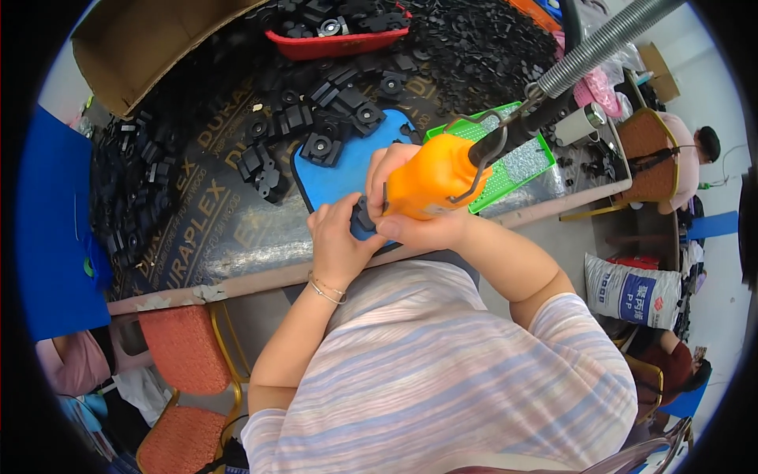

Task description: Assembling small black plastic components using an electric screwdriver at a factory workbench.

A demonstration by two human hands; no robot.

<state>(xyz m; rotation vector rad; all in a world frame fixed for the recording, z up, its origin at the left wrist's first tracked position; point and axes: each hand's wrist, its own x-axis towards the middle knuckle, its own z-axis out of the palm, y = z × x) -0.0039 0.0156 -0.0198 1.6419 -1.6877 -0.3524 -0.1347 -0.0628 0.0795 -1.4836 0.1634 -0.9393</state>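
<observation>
1. While the right hand (407, 201) wraps around an orange plastic power screwdriver (433, 183) hanging from a coiled grey hose (600, 49), its tip points down at a small black plastic part (365, 215)
2. Closed on that part, the left hand (339, 237) pins it to a blue rounded mat (347, 170)
3. More black plastic pieces (316, 118) lie heaped beyond, beside a green plastic tray (517, 166)

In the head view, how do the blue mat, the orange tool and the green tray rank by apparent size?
1. Blue mat
2. Green tray and orange tool: look alike; the tool is nearer the camera and covers part of the tray, so unsure.
</observation>
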